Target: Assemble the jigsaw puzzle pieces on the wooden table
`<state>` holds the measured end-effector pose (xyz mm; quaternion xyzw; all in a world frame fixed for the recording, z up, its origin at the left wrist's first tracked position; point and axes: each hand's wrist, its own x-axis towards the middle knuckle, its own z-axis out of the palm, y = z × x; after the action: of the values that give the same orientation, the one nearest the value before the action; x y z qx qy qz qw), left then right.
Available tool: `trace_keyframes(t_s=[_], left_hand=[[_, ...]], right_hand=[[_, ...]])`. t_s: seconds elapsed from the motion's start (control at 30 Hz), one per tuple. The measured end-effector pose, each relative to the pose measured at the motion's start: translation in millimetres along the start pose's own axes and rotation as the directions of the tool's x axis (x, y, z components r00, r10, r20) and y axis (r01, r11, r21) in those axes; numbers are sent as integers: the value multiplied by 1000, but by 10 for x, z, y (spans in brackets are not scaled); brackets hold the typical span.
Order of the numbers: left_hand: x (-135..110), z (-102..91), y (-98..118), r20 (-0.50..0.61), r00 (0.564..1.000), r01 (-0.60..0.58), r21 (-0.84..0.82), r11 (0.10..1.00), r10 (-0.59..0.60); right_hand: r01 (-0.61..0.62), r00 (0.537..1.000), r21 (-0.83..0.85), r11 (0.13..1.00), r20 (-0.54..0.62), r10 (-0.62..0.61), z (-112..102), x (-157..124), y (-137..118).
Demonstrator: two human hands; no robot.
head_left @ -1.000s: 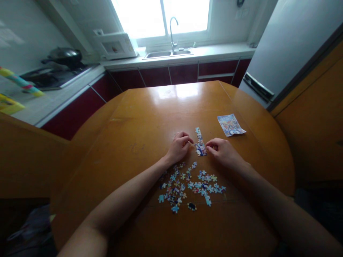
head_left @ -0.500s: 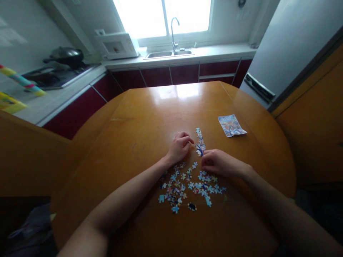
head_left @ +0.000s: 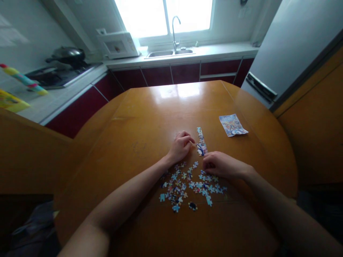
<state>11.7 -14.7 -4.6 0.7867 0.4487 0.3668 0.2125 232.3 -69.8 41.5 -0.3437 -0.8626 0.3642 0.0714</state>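
Observation:
A narrow strip of joined jigsaw pieces (head_left: 201,142) lies on the wooden table, wider at its near end. Just left of it rests my left hand (head_left: 182,145), fingers curled and closed; anything pinched at the tips is too small to tell. My right hand (head_left: 221,164) is at the strip's near right end, its fingers bent together and touching or nearly touching the pieces. What those fingers hold, if anything, is hidden. Loose jigsaw pieces (head_left: 177,187) in blue, white and dark colours are spread below both hands. A few joined light-blue pieces (head_left: 208,200) lie among them.
A creased picture sheet (head_left: 233,125) lies at the right of the round-ended wooden table (head_left: 120,150). Beyond the table are a counter with a sink (head_left: 160,54), a microwave (head_left: 118,45) and a pan on the stove (head_left: 66,55). A fridge (head_left: 294,46) stands at the right.
The whole view has shifted very slightly. Both hands stay in nearly the same place beside the strip, and the pieces look unmoved.

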Motion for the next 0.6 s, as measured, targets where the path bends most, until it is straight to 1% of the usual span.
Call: trace_keyframes(t_s=[0.33, 0.53, 0.6], left_hand=[[-3, -7, 1, 5, 1000, -6, 5, 1000, 6], [7, -1, -4, -4, 1000, -3, 2, 1000, 3], [8, -2, -3, 0, 1000, -7, 12, 1000, 7]], right_hand=[[26, 999, 56, 998, -33, -24, -27, -14, -66], [61, 994, 8, 998, -89, -60, -1, 2, -36], [77, 993, -3, 997, -88, -77, 20, 8, -42]])
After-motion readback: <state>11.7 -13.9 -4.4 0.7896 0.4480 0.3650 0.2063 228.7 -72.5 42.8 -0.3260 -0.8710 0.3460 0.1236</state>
